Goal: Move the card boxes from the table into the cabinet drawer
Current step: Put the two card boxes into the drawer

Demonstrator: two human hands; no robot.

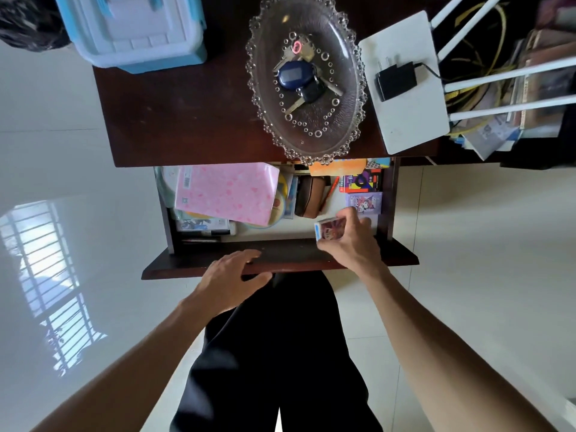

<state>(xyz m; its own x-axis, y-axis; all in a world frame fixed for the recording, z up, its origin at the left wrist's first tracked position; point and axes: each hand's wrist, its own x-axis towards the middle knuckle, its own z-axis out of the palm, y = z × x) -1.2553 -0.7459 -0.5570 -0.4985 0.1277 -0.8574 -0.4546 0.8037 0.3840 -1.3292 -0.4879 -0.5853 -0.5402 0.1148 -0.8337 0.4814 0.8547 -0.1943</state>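
Note:
The dark wooden cabinet drawer (280, 260) is pulled open below the table top. My right hand (349, 241) holds a small card box (327, 229) with a blue edge over the drawer's front right part. Two more card boxes lie in the drawer's right side: a purple one (364, 203) and a red and purple one (361, 181) behind it. My left hand (230, 275) rests on the drawer's front panel, fingers spread, holding nothing.
The drawer also holds a pink notebook (227, 193), a brown case (310, 196) and discs. On the table top (174, 120) stand a glass dish (307, 79) with keys, a white router (402, 82) with a black adapter, and a blue-white box (137, 29).

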